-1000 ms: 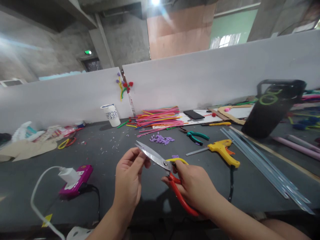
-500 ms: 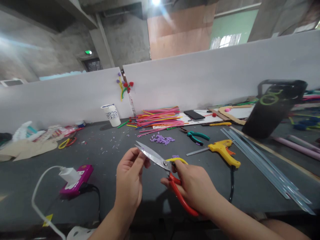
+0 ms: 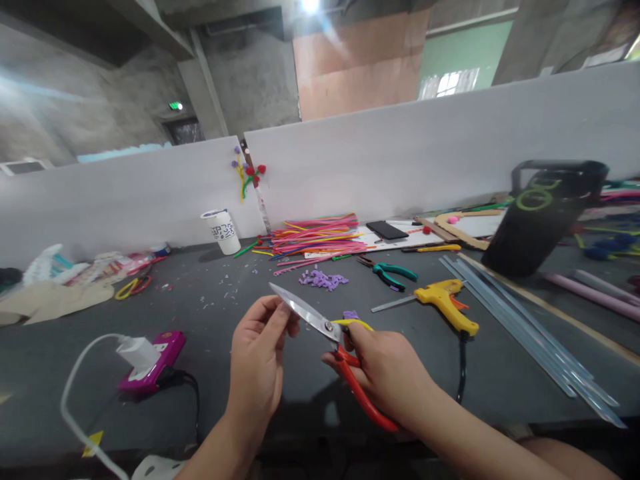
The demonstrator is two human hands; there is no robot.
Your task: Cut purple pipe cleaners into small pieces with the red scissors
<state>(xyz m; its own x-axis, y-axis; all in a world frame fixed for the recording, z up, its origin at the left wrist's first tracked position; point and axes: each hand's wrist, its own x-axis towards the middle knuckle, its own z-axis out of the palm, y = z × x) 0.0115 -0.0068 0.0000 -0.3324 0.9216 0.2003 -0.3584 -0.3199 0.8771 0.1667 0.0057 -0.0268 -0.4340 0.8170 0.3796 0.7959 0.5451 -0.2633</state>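
Note:
My right hand [image 3: 387, 360] is wrapped round the red and yellow handles of a pair of scissors [image 3: 307, 315], whose blades point up and to the left. The blades look nearly closed. At the blade tips, my left hand [image 3: 261, 350] is closed with thumb and fingers pinched together; whatever they hold is too small or hidden to make out. Just beyond the blades lies a heap of small purple pieces [image 3: 323, 279]. A few more purple pieces [image 3: 351, 315] lie behind the scissors, near my right hand.
Pliers [image 3: 393, 273], a yellow glue gun [image 3: 445, 303] and clear glue sticks [image 3: 525, 333] lie to the right, before a black bottle [image 3: 543, 220]. Behind are pink pipe cleaners [image 3: 315, 235] and a white cup [image 3: 223, 232]. On the left sits a magenta power strip [image 3: 155, 363] with cables.
The scissor blades have drawn closer together. Both hands stay in nearly the same place, and the view has shifted very slightly.

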